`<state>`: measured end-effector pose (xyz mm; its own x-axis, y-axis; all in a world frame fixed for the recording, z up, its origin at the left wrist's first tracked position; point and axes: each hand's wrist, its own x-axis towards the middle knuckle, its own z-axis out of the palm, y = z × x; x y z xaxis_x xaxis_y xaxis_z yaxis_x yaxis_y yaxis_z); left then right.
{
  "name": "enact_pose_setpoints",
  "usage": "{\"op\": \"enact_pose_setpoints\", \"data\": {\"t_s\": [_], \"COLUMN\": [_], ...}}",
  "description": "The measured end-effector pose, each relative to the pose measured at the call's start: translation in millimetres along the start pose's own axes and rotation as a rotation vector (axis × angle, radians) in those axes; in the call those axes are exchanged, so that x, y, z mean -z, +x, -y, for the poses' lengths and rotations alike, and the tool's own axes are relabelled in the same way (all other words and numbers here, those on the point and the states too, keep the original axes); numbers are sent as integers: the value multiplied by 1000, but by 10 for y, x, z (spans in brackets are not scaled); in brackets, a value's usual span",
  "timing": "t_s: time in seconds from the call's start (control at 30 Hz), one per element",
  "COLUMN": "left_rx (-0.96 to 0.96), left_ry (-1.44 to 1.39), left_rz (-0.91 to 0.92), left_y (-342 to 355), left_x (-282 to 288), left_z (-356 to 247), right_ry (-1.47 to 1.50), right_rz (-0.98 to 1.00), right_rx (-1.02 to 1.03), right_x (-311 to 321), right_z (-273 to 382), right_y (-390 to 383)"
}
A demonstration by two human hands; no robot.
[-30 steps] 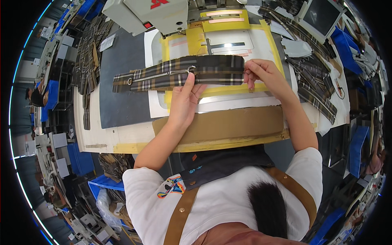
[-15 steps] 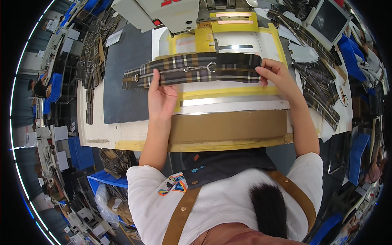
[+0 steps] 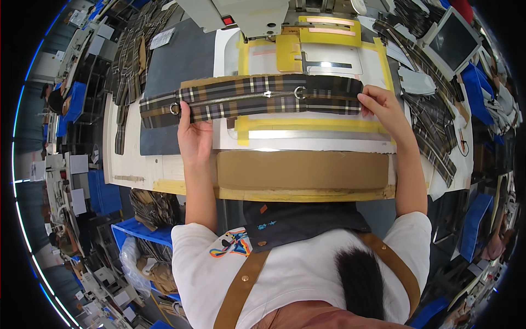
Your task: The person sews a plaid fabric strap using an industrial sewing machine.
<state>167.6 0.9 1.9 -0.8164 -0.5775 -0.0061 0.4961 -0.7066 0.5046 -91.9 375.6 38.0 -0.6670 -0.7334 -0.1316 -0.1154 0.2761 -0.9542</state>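
Note:
A long plaid fabric strip [image 3: 246,109] in brown, black and white stretches between my two hands above the work table. A metal zipper [image 3: 235,98] runs along its middle, with a metal ring near each end of the zipper. My left hand [image 3: 194,134] pinches the lower edge near the left ring, thumb on top and the other fingers partly hidden under the cloth. My right hand [image 3: 381,104] grips the strip's right end between thumb and fingers. Beneath the strip lies a white template plate [image 3: 307,143] edged with yellow tape.
A grey sewing machine head [image 3: 235,16] overhangs the far side. Yellow clamp plates [image 3: 329,34] sit beyond the strip. Plaid pieces [image 3: 134,60] lie at the left, more plaid strips [image 3: 433,126] at the right, beside a monitor [image 3: 453,41]. A brown panel [image 3: 301,171] lies along the near edge.
My left hand has slid left along the strip toward the left ring. The strip is now pulled straighter and flatter, its zipper facing up. The right hand keeps its hold on the right end.

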Motion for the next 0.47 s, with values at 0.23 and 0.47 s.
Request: {"op": "enact_pose_setpoints", "data": {"t_s": [0.23, 0.47], "left_rx": [-190, -88], "left_ry": [328, 362], "left_rz": [-99, -108], "left_y": [-53, -99], "left_x": [-285, -99], "left_z": [21, -201], "right_ry": [-7, -59], "right_rz": [11, -108], "right_rx": [-15, 4], "right_x": [18, 61], "right_z": [-27, -114], "right_y": [49, 132]}}
